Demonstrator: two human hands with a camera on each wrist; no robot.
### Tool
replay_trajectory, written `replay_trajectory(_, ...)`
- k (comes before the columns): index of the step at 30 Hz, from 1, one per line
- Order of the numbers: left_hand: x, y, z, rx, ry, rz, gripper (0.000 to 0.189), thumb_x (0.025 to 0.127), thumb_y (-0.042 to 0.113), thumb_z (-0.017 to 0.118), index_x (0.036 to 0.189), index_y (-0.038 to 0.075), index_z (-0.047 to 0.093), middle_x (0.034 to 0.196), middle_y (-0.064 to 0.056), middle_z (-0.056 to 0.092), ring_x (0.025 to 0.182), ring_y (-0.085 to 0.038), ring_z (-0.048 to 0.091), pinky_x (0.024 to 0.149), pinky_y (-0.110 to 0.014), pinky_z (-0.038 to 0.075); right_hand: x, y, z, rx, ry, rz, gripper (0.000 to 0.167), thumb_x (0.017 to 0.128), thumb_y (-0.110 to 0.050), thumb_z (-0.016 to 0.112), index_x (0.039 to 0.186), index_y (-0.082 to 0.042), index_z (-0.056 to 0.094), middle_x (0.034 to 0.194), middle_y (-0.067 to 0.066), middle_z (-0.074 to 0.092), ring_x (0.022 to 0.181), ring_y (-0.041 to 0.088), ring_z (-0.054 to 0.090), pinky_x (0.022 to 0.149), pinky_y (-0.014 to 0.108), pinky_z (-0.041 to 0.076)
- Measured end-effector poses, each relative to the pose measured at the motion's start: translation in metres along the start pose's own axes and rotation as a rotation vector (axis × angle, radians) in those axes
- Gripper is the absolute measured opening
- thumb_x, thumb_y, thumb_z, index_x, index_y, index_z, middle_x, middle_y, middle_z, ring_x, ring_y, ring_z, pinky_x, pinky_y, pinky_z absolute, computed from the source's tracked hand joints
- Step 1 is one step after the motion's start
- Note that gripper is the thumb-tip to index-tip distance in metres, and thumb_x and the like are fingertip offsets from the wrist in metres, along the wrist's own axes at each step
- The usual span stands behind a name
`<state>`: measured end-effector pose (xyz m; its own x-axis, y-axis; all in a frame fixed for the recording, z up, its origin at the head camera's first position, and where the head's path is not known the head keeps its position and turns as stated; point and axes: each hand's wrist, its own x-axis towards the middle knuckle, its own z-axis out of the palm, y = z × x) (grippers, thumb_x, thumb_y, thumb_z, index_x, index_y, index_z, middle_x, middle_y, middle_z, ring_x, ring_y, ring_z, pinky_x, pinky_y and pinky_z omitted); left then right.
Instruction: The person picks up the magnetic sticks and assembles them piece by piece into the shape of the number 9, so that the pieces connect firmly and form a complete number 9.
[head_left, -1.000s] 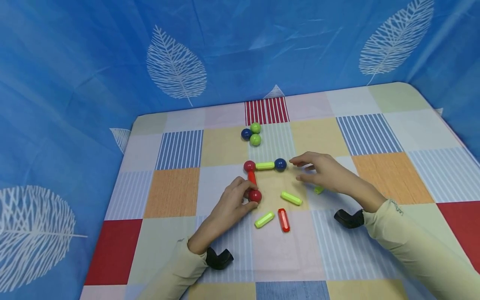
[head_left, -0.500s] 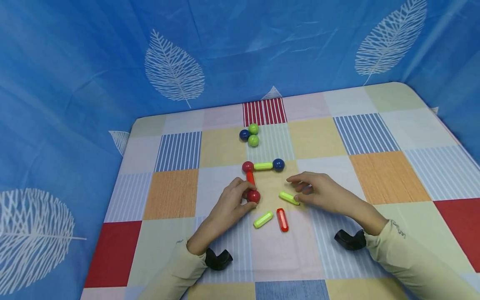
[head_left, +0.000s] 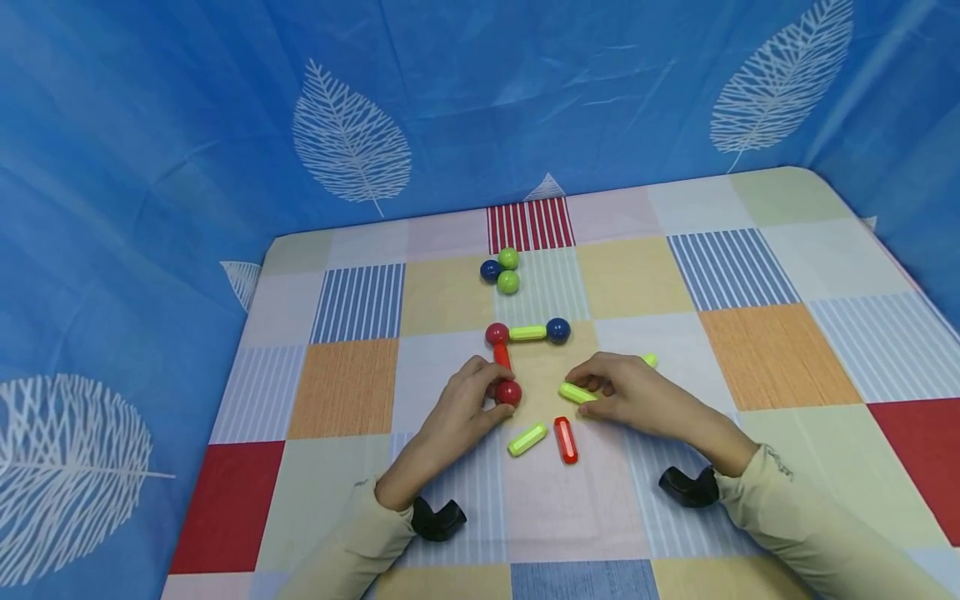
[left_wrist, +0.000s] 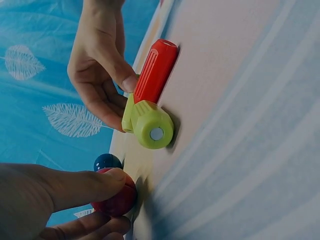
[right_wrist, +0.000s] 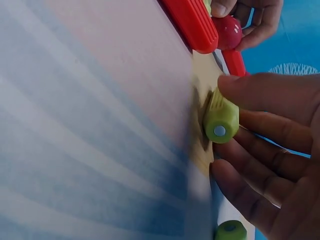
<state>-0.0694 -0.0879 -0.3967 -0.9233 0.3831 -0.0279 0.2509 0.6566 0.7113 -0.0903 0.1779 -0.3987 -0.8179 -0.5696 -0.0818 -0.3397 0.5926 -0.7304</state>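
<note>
Change: the right hand [head_left: 641, 396] has moved from beside the blue ball [head_left: 558, 331] to the middle green rod [head_left: 576, 392]. Its thumb and fingers, apart from any part a second ago, now lie on opposite sides of that rod and pinch it. The rod lies where it did on the table [head_left: 322, 492]; no lift is evident

Left hand [head_left: 461, 408]: unchanged. Thumb and fingers grip the near red ball [head_left: 508, 392], at the near end of the frame. From there the frame runs through the upright red rod [head_left: 502, 356] to the far red ball [head_left: 497, 333], then right along the top green rod [head_left: 528, 332] to the blue ball. Adjoining parts touch

Loose parts: the near green rod [head_left: 528, 439] and loose red rod [head_left: 566, 440] lie nearer the person, apart in the head view. The right green rod [head_left: 650, 360] shows partly beyond the right hand. Behind the frame, two green balls [head_left: 508, 282] and a second blue ball [head_left: 491, 271] form a cluster

Status, by judgement: the work is at rod pick-up, with the left hand steadying the frame. The pinched rod is not yet joined to it
</note>
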Motion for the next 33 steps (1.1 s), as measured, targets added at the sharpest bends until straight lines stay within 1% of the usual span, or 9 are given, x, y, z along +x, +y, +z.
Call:
replay_trajectory(5, 0.0, 0.0, 0.001, 0.001, -0.002, -0.01, 0.037, 0.082, 0.006, 0.079, 0.117, 0.006, 0.066, 0.101, -0.005, 0.056, 0.086, -0.018, 0.055, 0.069, -0.023, 0.047, 0.003, -0.001, 0.002, -0.036, -0.004, -0.031, 0.033, 0.083, -0.007, 0.077, 0.114, -0.008, 0.068, 0.098, -0.005, 0.065, 0.088, 0.012, 0.061, 0.076, 0.032, 0.053)
replay_trajectory(12, -0.001, -0.001, 0.001, 0.001, 0.001, -0.002, 0.037, 0.082, 0.005, 0.079, 0.116, 0.005, 0.066, 0.1, -0.005, 0.056, 0.085, -0.018, 0.056, 0.069, -0.023, 0.047, 0.008, -0.001, 0.002, -0.07, -0.008, -0.058, 0.03, 0.083, -0.002, 0.075, 0.112, -0.007, 0.069, 0.098, -0.004, 0.066, 0.087, 0.012, 0.061, 0.075, 0.031, 0.052)
replay_trajectory(23, 0.001, -0.003, 0.0, 0.003, -0.013, 0.009, 0.036, 0.083, 0.006, 0.079, 0.116, 0.005, 0.066, 0.1, -0.005, 0.055, 0.085, -0.019, 0.055, 0.069, -0.024, 0.046, 0.019, -0.005, 0.003, -0.082, -0.031, -0.048, 0.028, 0.085, -0.002, 0.072, 0.111, -0.01, 0.071, 0.105, -0.005, 0.067, 0.096, 0.013, 0.061, 0.084, 0.037, 0.051)
replay_trajectory(28, 0.001, -0.003, -0.001, 0.001, -0.016, 0.011, 0.035, 0.083, 0.006, 0.079, 0.116, 0.005, 0.066, 0.099, -0.005, 0.055, 0.084, -0.019, 0.054, 0.067, -0.024, 0.045, 0.025, -0.01, 0.005, -0.084, -0.048, -0.06, 0.028, 0.085, -0.003, 0.072, 0.112, -0.01, 0.071, 0.107, -0.004, 0.067, 0.098, 0.014, 0.06, 0.084, 0.037, 0.051)
replay_trajectory(33, 0.001, -0.003, -0.001, -0.002, -0.017, 0.008, 0.036, 0.083, 0.006, 0.078, 0.116, 0.005, 0.066, 0.099, -0.004, 0.055, 0.084, -0.019, 0.054, 0.067, -0.024, 0.045, 0.032, -0.018, 0.007, -0.076, -0.075, -0.068, 0.027, 0.086, -0.003, 0.072, 0.112, -0.01, 0.071, 0.106, -0.005, 0.066, 0.096, 0.012, 0.059, 0.083, 0.035, 0.051)
